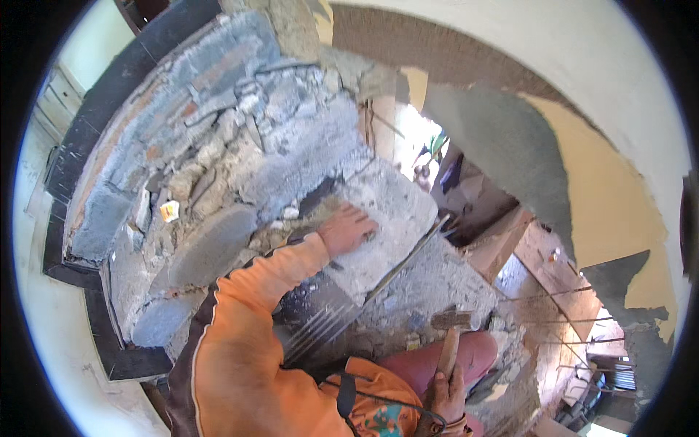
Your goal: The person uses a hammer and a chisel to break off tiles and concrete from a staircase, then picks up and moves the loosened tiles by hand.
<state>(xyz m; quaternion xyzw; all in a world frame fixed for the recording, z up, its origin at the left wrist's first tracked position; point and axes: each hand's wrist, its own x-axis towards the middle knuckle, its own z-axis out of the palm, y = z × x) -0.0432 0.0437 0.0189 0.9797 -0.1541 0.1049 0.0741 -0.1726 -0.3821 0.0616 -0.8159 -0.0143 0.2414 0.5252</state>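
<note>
My left hand (pixel 348 230) lies on a flat grey concrete slab (pixel 389 211), its fingers stretched toward the slab's far part. The orange sleeve of that arm reaches across from the lower left. In my right hand (pixel 445 397), low and close to my body, is a hammer (pixel 450 349); my fingers wrap round its wooden handle and its metal head points up beside my bent knee (pixel 477 353). A long thin rod (pixel 408 258) runs along the slab's right edge. The lower ends of my right fingers are partly hidden.
Broken concrete and stones (pixel 218 138) are heaped at the left, bordered by dark tiles (pixel 73 156). Bare steel bars (pixel 561 320) stick out at the right, over an opening with a lower level beyond. A partly stripped wall (pixel 604 197) curves along the right.
</note>
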